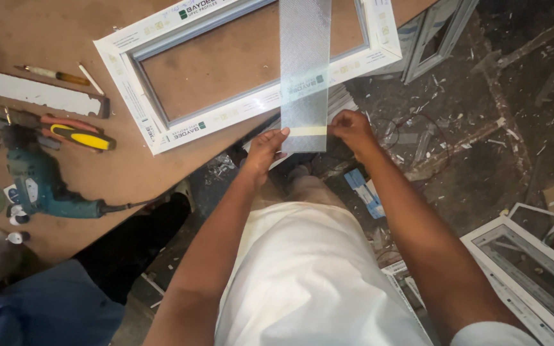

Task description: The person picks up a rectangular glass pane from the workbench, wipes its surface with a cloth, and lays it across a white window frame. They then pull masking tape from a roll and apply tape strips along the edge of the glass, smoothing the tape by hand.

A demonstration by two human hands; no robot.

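Two hands were on the glass strip (304,70), one at each bottom corner. Left hand (265,150) was pinched on the near-left corner, fingers flat against the edge; right hand (352,130) was closed on the near-right corner. Strip was narrow, textured, translucent, with a pale tape band across its near end.

Strip lay lengthwise across the white window frame (251,106), near end overhanging the frame's front rail and the bench (65,38) edge, far end running out of view past the frame's top rail.

My read: keep both grips level and equal so the strip doesn't twist, support the overhang, slide it square to the frame rails rather than lever it on the front rail. Edges could be sharp for bare hands.

Left of the frame: teal power drill (36,186), yellow-handled tool (81,136), white profile offcut (33,93). Right of the frame: littered floor (482,109), another smaller window frame (533,269) lower right.
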